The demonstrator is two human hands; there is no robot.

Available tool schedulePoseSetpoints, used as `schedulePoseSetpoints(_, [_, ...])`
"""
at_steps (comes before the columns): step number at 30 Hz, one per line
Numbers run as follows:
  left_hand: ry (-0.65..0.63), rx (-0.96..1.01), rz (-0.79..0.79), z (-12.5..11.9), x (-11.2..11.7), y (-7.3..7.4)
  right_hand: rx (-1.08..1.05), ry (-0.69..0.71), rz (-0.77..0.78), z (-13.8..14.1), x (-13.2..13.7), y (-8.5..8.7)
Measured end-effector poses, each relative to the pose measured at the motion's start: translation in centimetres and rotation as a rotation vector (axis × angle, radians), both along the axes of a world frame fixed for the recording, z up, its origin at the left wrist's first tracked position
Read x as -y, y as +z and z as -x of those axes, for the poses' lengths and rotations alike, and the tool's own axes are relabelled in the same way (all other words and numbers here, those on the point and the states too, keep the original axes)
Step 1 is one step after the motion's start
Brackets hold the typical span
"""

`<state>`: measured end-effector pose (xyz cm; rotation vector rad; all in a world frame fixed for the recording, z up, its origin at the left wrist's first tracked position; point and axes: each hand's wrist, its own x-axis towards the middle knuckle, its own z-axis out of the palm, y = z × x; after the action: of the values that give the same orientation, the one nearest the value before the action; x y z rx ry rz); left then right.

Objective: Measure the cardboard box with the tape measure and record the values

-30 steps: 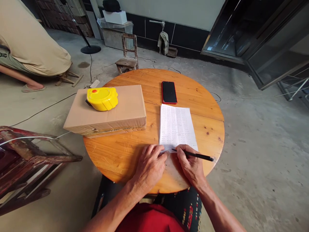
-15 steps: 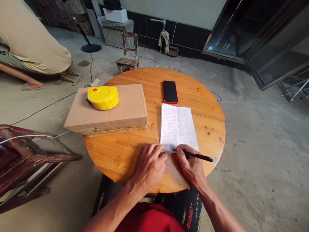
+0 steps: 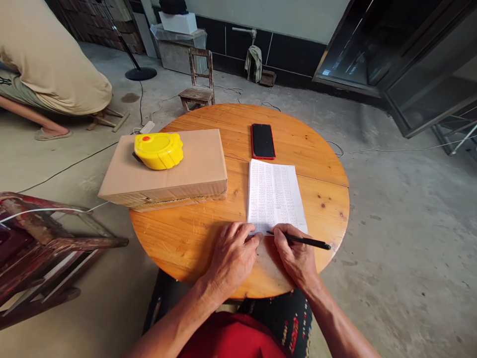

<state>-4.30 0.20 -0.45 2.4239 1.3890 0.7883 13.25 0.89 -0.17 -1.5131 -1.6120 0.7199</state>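
The right hand pinches a black pen; if the loosely spread left hand slips, the handwritten sheet could skew.

The pen is black, the paper white with columned writing. The left tape measure is yellow with a red spot, the far phone red-rimmed black.

A brown box sat on the round wooden table, ahead of the left hand and to its left. White paper full of writing lay with its near end under that hand and the right hand. A red-edged phone lay farther ahead, past the paper.
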Motion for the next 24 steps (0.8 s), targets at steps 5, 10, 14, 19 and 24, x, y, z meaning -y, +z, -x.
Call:
schedulePoseSetpoints(5, [-0.001,0.003,0.002,0.0,0.0,0.1,-0.085,0.010,0.046,-0.4,0.2,0.3])
schedulePoseSetpoints(10, [-0.001,0.009,-0.005,0.0,0.0,-0.2,-0.211,-0.092,0.030,-0.5,0.2,0.2])
schedulePoseSetpoints(14, [-0.004,0.022,-0.013,0.0,0.0,-0.3,-0.319,-0.126,-0.025,-0.3,0.2,-0.2])
schedulePoseSetpoints(19, [0.005,0.055,-0.008,0.0,-0.1,-0.2,-0.129,-0.094,-0.151,-1.0,0.0,0.9])
schedulePoseSetpoints(24, [0.018,0.106,-0.020,0.2,-0.1,-0.2,0.515,0.143,-0.248,-2.8,-1.4,2.7])
